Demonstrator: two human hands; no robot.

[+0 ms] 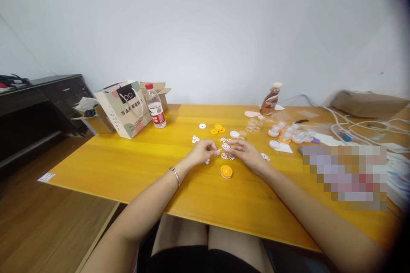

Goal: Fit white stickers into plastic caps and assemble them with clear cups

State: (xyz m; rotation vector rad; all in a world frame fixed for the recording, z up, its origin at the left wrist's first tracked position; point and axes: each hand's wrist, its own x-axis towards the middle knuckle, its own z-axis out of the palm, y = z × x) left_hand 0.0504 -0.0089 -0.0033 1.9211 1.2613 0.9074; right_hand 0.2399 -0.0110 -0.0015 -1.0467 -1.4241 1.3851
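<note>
My left hand [203, 152] is closed in a pinch, with a small white piece [219, 151] at its fingertips. Facing it, my right hand [246, 154] grips a white perforated plastic piece [226, 146] between thumb and fingers. Under and around the fingers lie more white cut-out pieces [224, 156], partly hidden. Closer to me rests a round orange-and-white disc [226, 171]. Beyond the hands are several yellow rings [218, 129], a white ring [202, 126] and a white round lid [234, 134]. Small white parts [195, 139] sit past my left hand.
Clear round cases [293, 132] cluster at the right, near tangled white cables [346, 119] and a pixelated patch. A brown drink bottle [270, 99] stands at the back. Leftward are a red-capped water bottle [156, 108], a paper bag [123, 108] and a cardboard box [162, 91] on the yellow table [134, 166].
</note>
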